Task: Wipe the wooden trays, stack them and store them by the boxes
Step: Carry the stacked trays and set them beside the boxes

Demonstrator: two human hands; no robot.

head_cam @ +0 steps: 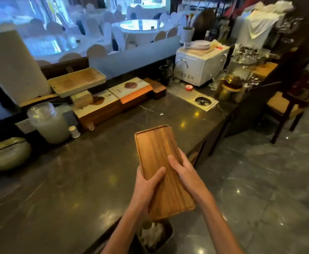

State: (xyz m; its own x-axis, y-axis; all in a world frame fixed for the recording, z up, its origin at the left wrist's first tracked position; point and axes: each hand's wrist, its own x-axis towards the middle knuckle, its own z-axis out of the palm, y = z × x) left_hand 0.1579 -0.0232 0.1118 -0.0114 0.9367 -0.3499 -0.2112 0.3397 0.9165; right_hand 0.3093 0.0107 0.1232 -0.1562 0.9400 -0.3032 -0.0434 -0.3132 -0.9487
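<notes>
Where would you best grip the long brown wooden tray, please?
Grip the long brown wooden tray by its two long raised edges near the near end, coming from either side, as the left hand and right hand do; it is narrow enough to clamp between them.

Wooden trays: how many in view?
1 clearly: the tray held by the left hand and right hand. An edge at its far end hints at more stacked beneath, hidden.
</notes>
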